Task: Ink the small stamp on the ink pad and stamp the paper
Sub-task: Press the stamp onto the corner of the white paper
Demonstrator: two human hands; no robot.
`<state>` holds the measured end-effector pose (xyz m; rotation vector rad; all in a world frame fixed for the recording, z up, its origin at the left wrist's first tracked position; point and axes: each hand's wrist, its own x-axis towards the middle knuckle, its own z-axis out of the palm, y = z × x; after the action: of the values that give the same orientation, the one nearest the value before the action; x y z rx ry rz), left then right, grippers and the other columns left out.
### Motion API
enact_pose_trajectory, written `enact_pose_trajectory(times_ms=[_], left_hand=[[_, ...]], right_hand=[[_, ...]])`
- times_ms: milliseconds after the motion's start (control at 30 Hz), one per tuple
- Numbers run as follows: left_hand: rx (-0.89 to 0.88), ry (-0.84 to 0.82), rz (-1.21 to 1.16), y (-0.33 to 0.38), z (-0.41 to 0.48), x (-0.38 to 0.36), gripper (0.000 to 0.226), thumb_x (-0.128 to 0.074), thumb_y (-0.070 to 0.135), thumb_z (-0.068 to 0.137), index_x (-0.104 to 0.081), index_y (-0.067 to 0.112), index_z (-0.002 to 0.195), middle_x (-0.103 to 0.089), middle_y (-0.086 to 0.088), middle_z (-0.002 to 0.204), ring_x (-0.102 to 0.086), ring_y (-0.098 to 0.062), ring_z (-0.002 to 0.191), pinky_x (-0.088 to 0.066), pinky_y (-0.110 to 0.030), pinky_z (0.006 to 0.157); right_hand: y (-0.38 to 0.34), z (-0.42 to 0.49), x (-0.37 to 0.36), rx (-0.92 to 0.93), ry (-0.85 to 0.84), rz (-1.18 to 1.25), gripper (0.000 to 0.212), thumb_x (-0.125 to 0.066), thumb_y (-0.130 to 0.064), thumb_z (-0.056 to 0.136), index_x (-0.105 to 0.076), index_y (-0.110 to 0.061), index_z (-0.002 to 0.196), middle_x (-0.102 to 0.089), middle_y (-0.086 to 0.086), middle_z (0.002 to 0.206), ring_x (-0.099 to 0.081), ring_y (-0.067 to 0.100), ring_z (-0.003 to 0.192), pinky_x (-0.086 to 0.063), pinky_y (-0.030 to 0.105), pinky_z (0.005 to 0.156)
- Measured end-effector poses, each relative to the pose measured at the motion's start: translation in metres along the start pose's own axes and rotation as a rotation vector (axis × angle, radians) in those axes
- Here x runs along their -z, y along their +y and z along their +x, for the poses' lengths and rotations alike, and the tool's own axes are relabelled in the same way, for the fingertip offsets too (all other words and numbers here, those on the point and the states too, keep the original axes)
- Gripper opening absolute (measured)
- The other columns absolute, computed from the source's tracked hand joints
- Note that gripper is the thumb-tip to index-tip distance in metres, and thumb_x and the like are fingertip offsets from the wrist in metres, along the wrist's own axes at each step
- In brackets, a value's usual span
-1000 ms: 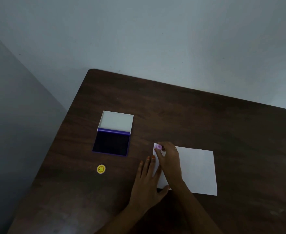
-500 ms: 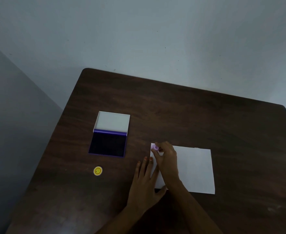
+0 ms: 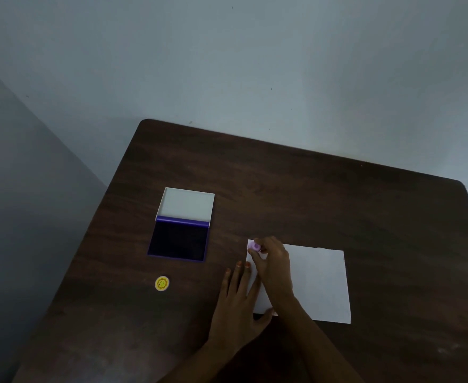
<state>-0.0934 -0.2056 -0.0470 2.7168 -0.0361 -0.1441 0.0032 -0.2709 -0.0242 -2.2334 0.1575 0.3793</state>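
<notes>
Right hand (image 3: pixel 274 268) pinched my small stamp (image 3: pixel 254 246) | upright, face down | paper (image 3: pixel 318 283) far-left corner | left hand (image 3: pixel 238 305) flat.

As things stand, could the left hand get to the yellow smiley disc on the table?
Probably yes. The left hand lies flat at the paper's near-left edge, holding nothing, and only bare table lies between it and the yellow disc.

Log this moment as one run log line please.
phase: stamping | right hand: holds small stamp at paper far-left corner | left hand: flat on paper's left edge | ink pad: open, untouched
</notes>
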Motion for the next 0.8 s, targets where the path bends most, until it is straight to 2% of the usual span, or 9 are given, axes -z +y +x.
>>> enact_pose_trajectory(times_ms=[67, 167, 233, 300, 400, 467, 567, 700, 800], left_hand=[[0.004, -0.001, -0.009, 0.001, -0.001, 0.004, 0.082, -0.061, 0.068, 0.063, -0.051, 0.016, 0.125, -0.057, -0.013, 0.128, -0.055, -0.028, 0.116, -0.042, -0.048, 0.097], [-0.001, -0.051, 0.019, 0.002, -0.003, 0.01, 0.082, -0.053, 0.071, 0.067, -0.043, 0.02, 0.131, -0.053, -0.012, 0.133, -0.05, -0.027, 0.121, -0.016, -0.04, 0.108], [0.013, -0.084, 0.002, 0.003, -0.003, 0.014, 0.08, -0.051, 0.071, 0.07, -0.042, 0.02, 0.132, -0.05, -0.013, 0.135, -0.047, -0.028, 0.124, -0.007, -0.038, 0.108], [0.027, -0.09, -0.023, 0.003, -0.002, 0.015, 0.08, -0.052, 0.07, 0.07, -0.043, 0.02, 0.132, -0.049, -0.013, 0.136, -0.045, -0.029, 0.125, -0.006, -0.037, 0.108], [0.024, -0.09, -0.023, 0.004, -0.002, 0.015, 0.08, -0.055, 0.068, 0.07, -0.044, 0.019, 0.132, -0.048, -0.015, 0.137, -0.044, -0.03, 0.125, -0.006, -0.035, 0.108], [0.025, -0.087, -0.046, 0.005, -0.001, 0.015, 0.079, -0.056, 0.067, 0.07, -0.044, 0.019, 0.132, -0.048, -0.015, 0.137, -0.043, -0.031, 0.126, -0.003, -0.035, 0.109], [0.023, -0.073, -0.056, 0.004, -0.002, 0.014, 0.078, -0.057, 0.065, 0.071, -0.044, 0.018, 0.132, -0.047, -0.016, 0.137, -0.041, -0.032, 0.127, 0.001, -0.034, 0.109], [0.024, -0.084, -0.047, 0.004, -0.002, 0.014, 0.077, -0.056, 0.065, 0.072, -0.042, 0.019, 0.132, -0.047, -0.016, 0.138, -0.041, -0.032, 0.127, 0.0, -0.035, 0.11], [0.022, -0.072, -0.074, 0.004, -0.002, 0.014, 0.076, -0.055, 0.065, 0.073, -0.042, 0.019, 0.133, -0.045, -0.016, 0.139, -0.038, -0.031, 0.128, 0.001, -0.033, 0.11]], right_hand=[[-0.006, 0.004, 0.009, 0.033, -0.022, 0.028, 0.014, -0.064, -0.012, 0.082, -0.062, -0.001, 0.09, -0.065, 0.017, 0.098, -0.059, 0.029, 0.094, -0.044, 0.023, 0.084], [-0.009, 0.005, 0.03, -0.099, 0.009, 0.225, 0.006, -0.068, -0.016, 0.078, -0.063, -0.018, 0.079, -0.064, 0.003, 0.09, -0.058, 0.023, 0.093, -0.042, 0.03, 0.081], [-0.005, 0.003, 0.046, -0.244, 0.068, 0.453, 0.008, -0.069, -0.021, 0.076, -0.063, -0.02, 0.082, -0.065, 0.002, 0.094, -0.057, 0.018, 0.093, -0.045, 0.028, 0.082], [0.001, 0.001, 0.062, -0.393, 0.067, 0.696, 0.005, -0.066, -0.023, 0.079, -0.066, -0.018, 0.081, -0.067, 0.003, 0.09, -0.059, 0.012, 0.088, -0.049, 0.018, 0.073], [0.008, 0.002, 0.079, -0.647, 0.033, 1.279, 0.007, -0.059, -0.015, 0.083, -0.064, -0.01, 0.08, -0.066, 0.008, 0.09, -0.061, 0.016, 0.087, -0.051, 0.029, 0.072], [0.013, 0.002, 0.085, -0.723, 0.031, 1.523, 0.008, -0.054, -0.011, 0.086, -0.061, -0.007, 0.085, -0.063, 0.01, 0.092, -0.061, 0.017, 0.085, -0.054, 0.027, 0.069], [0.018, 0.002, 0.089, -0.734, -0.008, 1.608, 0.011, -0.053, -0.011, 0.086, -0.059, -0.005, 0.092, -0.063, 0.01, 0.094, -0.061, 0.017, 0.084, -0.057, 0.025, 0.062], [0.019, 0.001, 0.088, -0.763, -0.038, 1.659, 0.016, -0.053, -0.012, 0.085, -0.059, -0.003, 0.097, -0.063, 0.012, 0.095, -0.061, 0.018, 0.087, -0.052, 0.03, 0.075], [0.018, 0.0, 0.085, -0.772, -0.046, 1.678, 0.015, -0.053, -0.011, 0.085, -0.059, -0.002, 0.095, -0.063, 0.012, 0.095, -0.061, 0.019, 0.087, -0.05, 0.032, 0.077]])
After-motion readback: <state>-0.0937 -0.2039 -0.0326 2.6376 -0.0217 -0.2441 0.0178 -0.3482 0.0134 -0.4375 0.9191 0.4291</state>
